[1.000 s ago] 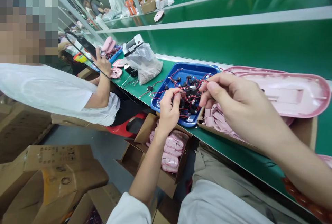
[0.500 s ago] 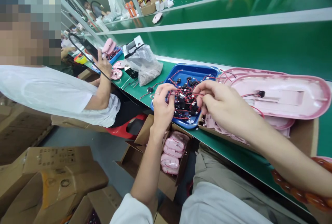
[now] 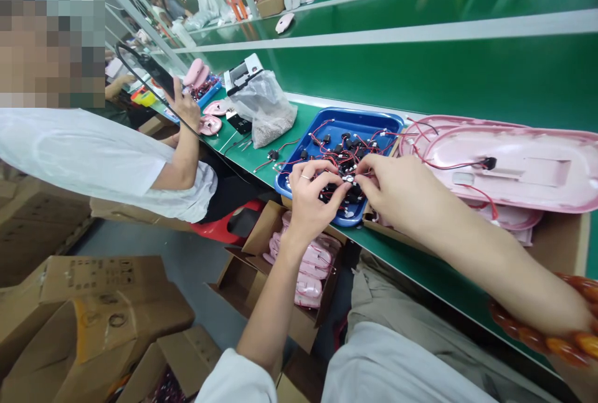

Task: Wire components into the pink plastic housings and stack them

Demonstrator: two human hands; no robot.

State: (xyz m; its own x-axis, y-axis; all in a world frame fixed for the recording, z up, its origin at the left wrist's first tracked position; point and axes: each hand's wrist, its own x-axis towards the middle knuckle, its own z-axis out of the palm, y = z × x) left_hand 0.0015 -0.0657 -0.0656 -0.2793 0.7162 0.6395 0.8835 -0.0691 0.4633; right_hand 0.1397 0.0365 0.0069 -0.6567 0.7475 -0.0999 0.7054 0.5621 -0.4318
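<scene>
Both hands work over a blue tray (image 3: 322, 121) filled with small black parts (image 3: 346, 157) on red and black wires. My left hand (image 3: 311, 197) pinches thumb and index finger together over the near side of the pile, at a small white plug. Close beside it, my right hand (image 3: 392, 188) pinches at the same spot from the right, seemingly on a wire lead; the fingertips partly hide it. To the right lies a long pink plastic shell (image 3: 551, 147) with a black part (image 3: 488, 163) and its wires on it.
An open carton (image 3: 577, 247) sits under the pink shells. A clear plastic bag of small bits (image 3: 275, 123) lies left of the tray. Below the bench edge stands a carton of pink shells (image 3: 308, 288). A person in a white shirt (image 3: 79, 147) works at left.
My left hand has shifted right and its thumb and index finger have come together. My right hand's fingertips have moved slightly down towards it. The view has moved a little.
</scene>
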